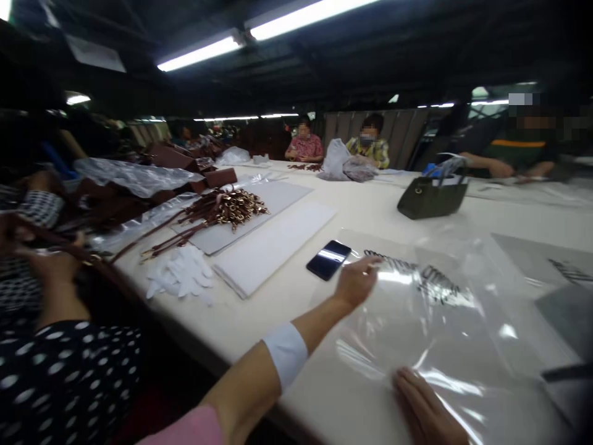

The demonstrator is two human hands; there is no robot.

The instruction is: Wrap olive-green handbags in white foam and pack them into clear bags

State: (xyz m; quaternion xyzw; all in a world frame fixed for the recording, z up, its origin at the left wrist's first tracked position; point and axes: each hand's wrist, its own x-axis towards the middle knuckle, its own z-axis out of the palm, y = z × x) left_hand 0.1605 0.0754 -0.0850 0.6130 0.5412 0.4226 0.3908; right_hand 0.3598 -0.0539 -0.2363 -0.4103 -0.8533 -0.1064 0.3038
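A clear, glossy plastic sheet [393, 330] with dark markings along its far part lies on the white table [287, 334]. My left hand [356, 285] reaches out to the sheet's far left edge, thumb and fingers closed in a pinch there beside the dark loops. A white band wraps the left forearm below a pink sleeve. My right hand [426, 408] rests on the near edge of the sheet, fingers stretched out and side by side. Just left of my left hand lies a dark phone [328, 259].
White boards [278, 247], white gloves [180, 272] and brown straps with gold clasps [231, 207] lie to the left. A dark green handbag [432, 198] stands farther back. At the left, a co-worker's hand [58, 266] handles a brown strap. Other people sit across the table.
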